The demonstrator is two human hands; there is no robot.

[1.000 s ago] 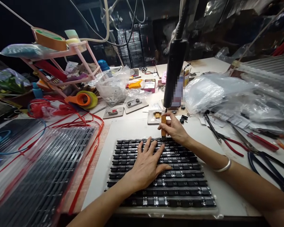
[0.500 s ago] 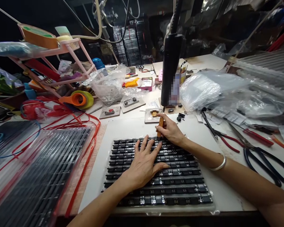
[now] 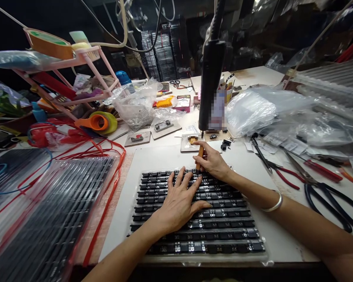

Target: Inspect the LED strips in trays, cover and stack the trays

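Note:
A clear plastic tray holding rows of small black parts lies before me on a white board. My left hand rests flat over the upper middle of the rows, its fingers spread. Between the thumb and fingers of my right hand is a short orange-brown stick, held upright. Its lower end meets the tray's far rows, just beyond my left fingertips. A black electric screwdriver hangs tip-down above my right hand.
Stacked plastic trays and red strapping lie at the left. To the right are large scissors, red-handled pliers and a screwdriver. Behind stand small fixture plates, plastic bags and a pink rack.
Both hands hold nearly the same pose, the right still gripping the stick. The hanging electric screwdriver has shifted slightly left and up. The view has moved slightly.

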